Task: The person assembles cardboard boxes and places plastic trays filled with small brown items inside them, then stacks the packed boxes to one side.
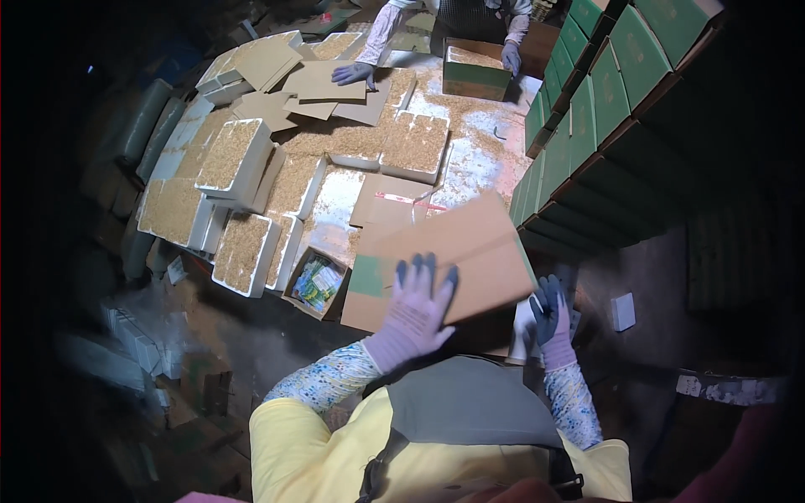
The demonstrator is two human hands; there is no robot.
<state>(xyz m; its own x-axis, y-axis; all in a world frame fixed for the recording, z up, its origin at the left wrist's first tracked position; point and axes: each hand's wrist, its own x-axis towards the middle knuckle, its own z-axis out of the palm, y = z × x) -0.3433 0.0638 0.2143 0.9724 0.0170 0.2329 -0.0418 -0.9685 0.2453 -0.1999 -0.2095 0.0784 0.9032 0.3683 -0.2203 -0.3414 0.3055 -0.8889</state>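
A brown cardboard carton [462, 251] with green patches lies tilted in front of me at the table's near edge. My left hand [418, 308], in a pale glove with dark fingertips, is laid on its upper face with the fingers spread. My right hand [550, 311] is beside the carton's right corner, fingers apart; whether it touches the edge I cannot tell. Just beyond the carton, a flat cardboard piece [387, 198] carries a red-and-white strip [409, 201]. Left of the carton stands a small open box [316, 283] with colourful printed packets inside.
White trays [415, 148] of tan granular material cover much of the table [481, 170], with loose grains between them. Opposite, a co-worker's gloved hands touch cardboard sheets [324, 78] and a green box [477, 82]. Stacked green boxes [610, 82] rise at the right.
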